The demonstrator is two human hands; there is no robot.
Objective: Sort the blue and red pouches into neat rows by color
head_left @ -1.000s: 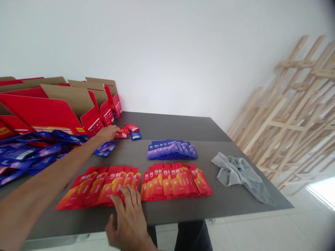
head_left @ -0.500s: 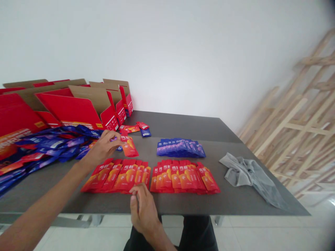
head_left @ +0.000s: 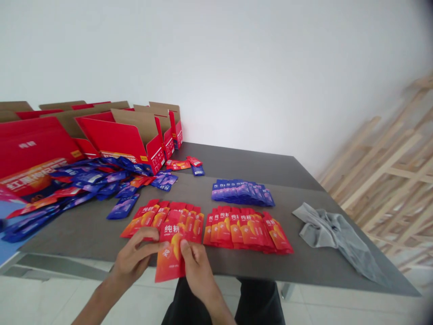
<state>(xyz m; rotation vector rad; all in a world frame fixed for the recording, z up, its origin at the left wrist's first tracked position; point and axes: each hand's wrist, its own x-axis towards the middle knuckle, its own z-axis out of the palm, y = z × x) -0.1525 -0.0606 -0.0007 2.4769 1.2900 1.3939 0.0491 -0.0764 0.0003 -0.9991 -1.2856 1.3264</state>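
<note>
A red-and-orange sachet is held upright at the table's front edge. My right hand pinches its right side, thumb on the printed face. On its left side, the curled fingers of my left hand grip it, one fingertip lying over the print. Just behind stands a row of overlapping red sachets, partly hidden by the held one. Another row of red sachets lies to the right. Farther back is a row of overlapping blue sachets.
Open red cartons stand at the back left, a heap of mixed blue and red sachets before them. A few loose sachets lie near the cartons. A grey cloth is on the right. Wooden frames lean beyond the table.
My left hand has brought a red sachet from near the heap to the front edge. My right hand has taken hold of its other side. The view has shifted slightly left.
</note>
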